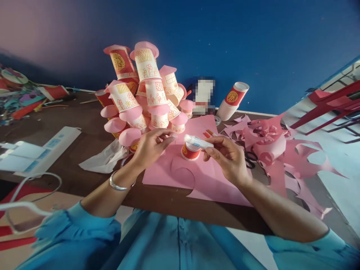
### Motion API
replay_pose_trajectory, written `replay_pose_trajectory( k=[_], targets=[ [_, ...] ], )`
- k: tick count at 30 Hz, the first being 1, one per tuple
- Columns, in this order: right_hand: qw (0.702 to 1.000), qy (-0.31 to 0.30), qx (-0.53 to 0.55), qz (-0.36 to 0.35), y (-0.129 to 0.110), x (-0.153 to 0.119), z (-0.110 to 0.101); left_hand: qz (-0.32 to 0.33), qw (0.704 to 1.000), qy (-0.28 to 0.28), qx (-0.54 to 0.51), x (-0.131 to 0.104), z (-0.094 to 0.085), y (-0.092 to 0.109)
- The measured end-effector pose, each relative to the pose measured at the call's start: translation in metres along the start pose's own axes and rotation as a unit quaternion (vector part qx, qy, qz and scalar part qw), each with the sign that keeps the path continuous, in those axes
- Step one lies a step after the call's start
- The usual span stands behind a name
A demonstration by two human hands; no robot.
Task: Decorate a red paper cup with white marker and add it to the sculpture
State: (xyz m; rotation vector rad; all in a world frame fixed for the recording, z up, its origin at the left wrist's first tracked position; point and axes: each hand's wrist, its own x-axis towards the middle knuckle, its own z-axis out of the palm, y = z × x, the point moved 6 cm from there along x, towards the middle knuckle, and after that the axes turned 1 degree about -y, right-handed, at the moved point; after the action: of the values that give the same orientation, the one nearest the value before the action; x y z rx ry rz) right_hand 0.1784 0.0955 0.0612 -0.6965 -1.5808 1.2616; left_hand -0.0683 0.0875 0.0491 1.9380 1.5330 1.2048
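My right hand [229, 157] is closed on a white glue tube [198, 142] with blue print, held nearly level with its wide end to the left. Directly below the tube stands a small red paper cup [190, 153] with a gold emblem, its top partly covered by the tube. To the left, my left hand [154, 146] is raised with thumb and forefinger stretched forward and slightly apart; nothing shows between them. Pink paper sheets [163, 170] with curved cuts lie under the cup and both hands. A cluster of decorated paper cups with pink paper tops [129, 137] rises beyond my left hand.
Pink paper scraps [275, 150] and black-handled scissors [249, 159] lie right of my right hand. Stacked cups [232, 101] lean near the blue wall. At left are a crumpled white bag [104, 157], a white box [53, 150] and a craft pile [22, 93].
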Motion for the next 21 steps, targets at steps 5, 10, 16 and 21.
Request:
replay_pose_trajectory(
  k=[5,10,16,21],
  targets=[
    [0.979,0.008,-0.190,-0.072,-0.013,-0.004,0.001,-0.136,0.915,-0.027,-0.378,-0.003,0.010,0.000],
    [0.940,0.001,-0.301,-0.159,-0.022,-0.006,0.009,-0.139,0.892,-0.044,-0.428,-0.004,0.021,0.003],
    [0.896,-0.007,-0.369,-0.248,-0.028,-0.012,0.016,-0.104,0.910,-0.022,-0.400,-0.007,0.017,0.001],
    [0.842,-0.009,-0.424,-0.332,-0.034,-0.021,0.024,-0.058,0.936,0.006,-0.348,-0.010,0.012,0.006]
  ],
)
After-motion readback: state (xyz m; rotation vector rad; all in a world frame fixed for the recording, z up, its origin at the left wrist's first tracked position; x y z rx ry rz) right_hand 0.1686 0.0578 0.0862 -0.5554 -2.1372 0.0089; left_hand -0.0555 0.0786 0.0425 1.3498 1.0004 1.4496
